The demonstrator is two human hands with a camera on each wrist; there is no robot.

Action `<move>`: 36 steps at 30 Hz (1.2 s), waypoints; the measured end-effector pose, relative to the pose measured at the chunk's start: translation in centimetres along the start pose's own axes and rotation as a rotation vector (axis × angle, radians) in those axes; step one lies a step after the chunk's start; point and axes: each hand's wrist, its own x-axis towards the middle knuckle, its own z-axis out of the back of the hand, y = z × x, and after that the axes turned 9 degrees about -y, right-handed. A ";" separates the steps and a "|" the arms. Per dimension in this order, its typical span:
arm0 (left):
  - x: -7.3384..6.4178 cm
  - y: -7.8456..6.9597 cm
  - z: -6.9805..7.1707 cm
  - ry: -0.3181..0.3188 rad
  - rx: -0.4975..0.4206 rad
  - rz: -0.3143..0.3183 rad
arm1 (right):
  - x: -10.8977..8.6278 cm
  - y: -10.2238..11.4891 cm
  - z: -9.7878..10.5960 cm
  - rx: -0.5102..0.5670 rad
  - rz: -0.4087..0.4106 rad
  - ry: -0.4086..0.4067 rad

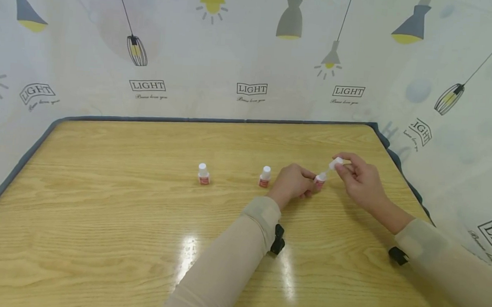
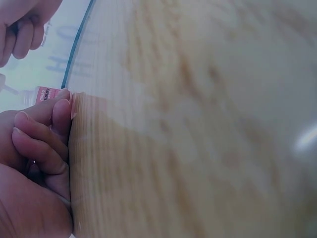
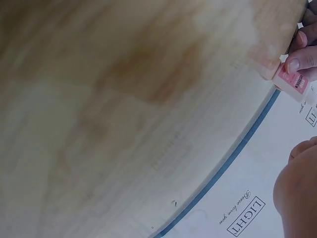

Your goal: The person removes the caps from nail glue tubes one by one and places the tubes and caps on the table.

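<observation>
My left hand point(image 1: 292, 181) holds a small white bottle point(image 1: 320, 179) with a red label between thumb and fingers; its base is on the table. In the left wrist view the bottle's label point(image 2: 47, 93) shows past the fingertips. Just above and to the right, my right hand point(image 1: 361, 180) pinches a white cap point(image 1: 336, 163), which is off the bottle's neck. A thin pale stem lies between cap and bottle; I cannot tell which it belongs to. The right wrist view shows the bottle point(image 3: 292, 83) tilted by the camera angle, with the right fingers mostly hidden.
Two similar capped bottles stand upright to the left, one near the left hand point(image 1: 264, 176) and another farther off point(image 1: 203, 174). The wooden table point(image 1: 101, 201) has a dark blue edge strip point(image 1: 214, 121). Behind it hangs a lamp-printed cloth point(image 1: 218, 54).
</observation>
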 end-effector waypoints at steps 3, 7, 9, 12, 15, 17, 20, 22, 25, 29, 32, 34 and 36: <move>-0.1 0.0 0.1 0.001 0.002 -0.009 | -0.1 0.0 -0.1 0.026 -0.018 0.021; -0.2 0.1 0.1 -0.001 -0.002 -0.016 | -0.2 -0.1 -0.3 0.063 -0.002 0.048; -0.3 0.2 0.1 -0.004 -0.004 -0.014 | -0.3 -0.1 -0.4 0.067 0.010 0.053; -0.5 0.1 0.2 -0.004 -0.010 -0.013 | -0.3 -0.2 -0.4 0.067 0.008 0.038; -0.6 0.1 0.2 0.000 -0.015 -0.012 | -0.2 0.0 -0.3 0.094 -0.014 0.005; -0.6 0.1 0.2 -0.002 -0.020 -0.012 | -0.1 0.1 -0.1 0.120 -0.034 -0.027; -0.4 0.1 0.2 -0.005 -0.018 -0.015 | 0.2 0.3 0.3 0.159 -0.091 -0.052; -0.2 0.2 0.1 -0.009 -0.017 -0.014 | 0.4 0.5 0.6 0.174 -0.147 -0.046; 0.0 0.2 0.0 -0.008 -0.010 -0.013 | 0.5 0.8 1.0 0.195 -0.223 -0.012; 0.2 0.3 -0.1 -0.003 -0.009 0.002 | 0.4 0.7 1.6 0.207 -0.316 0.026; 0.3 0.3 -0.1 0.002 -0.015 0.004 | 0.3 0.4 2.0 0.204 -0.389 0.058; 0.3 0.3 -0.1 0.002 -0.017 -0.002 | 0.2 0.2 2.2 0.202 -0.435 0.082; 0.3 0.4 -0.1 0.001 -0.015 -0.011 | 0.1 -0.1 2.3 0.194 -0.467 0.111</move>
